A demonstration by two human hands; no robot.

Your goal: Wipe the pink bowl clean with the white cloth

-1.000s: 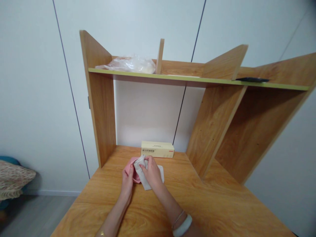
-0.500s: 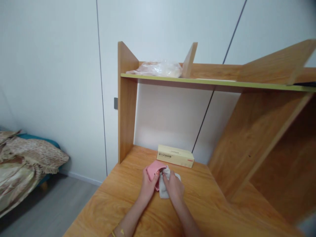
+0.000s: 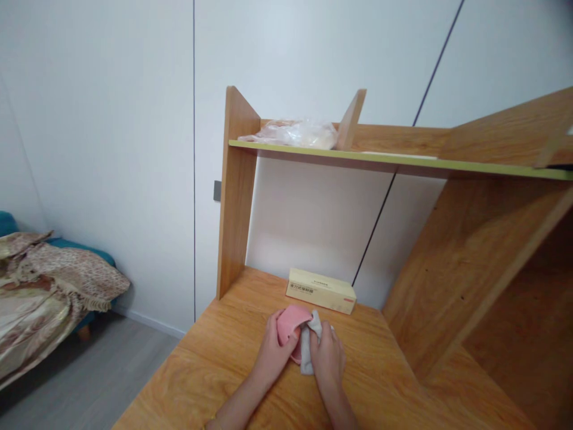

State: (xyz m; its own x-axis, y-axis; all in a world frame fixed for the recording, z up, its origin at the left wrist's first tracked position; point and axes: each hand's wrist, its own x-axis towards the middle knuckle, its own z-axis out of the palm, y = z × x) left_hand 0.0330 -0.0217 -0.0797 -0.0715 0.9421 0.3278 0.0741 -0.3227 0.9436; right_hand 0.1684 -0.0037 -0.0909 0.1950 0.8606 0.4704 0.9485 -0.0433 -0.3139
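Observation:
A pink cloth (image 3: pixel 290 322) and a pale grey cloth (image 3: pixel 310 347) lie bunched together on the wooden desk (image 3: pixel 215 364). My left hand (image 3: pixel 273 352) is closed on the pink cloth, thumb over its edge. My right hand (image 3: pixel 329 358) presses down on the grey cloth with its fingers curled over it. The two hands sit side by side, almost touching.
A long beige cardboard box (image 3: pixel 321 290) lies just behind the cloths by the wall. The desk's hutch has a green-edged shelf (image 3: pixel 358 159) with a clear plastic bag (image 3: pixel 299 132) on it. Wooden side panels rise left and right. A bed with a patterned blanket (image 3: pixel 49 286) stands at far left.
The view has swung left, bringing the bed into sight. Both hands have folded the grey cloth smaller and moved closer together on the two cloths.

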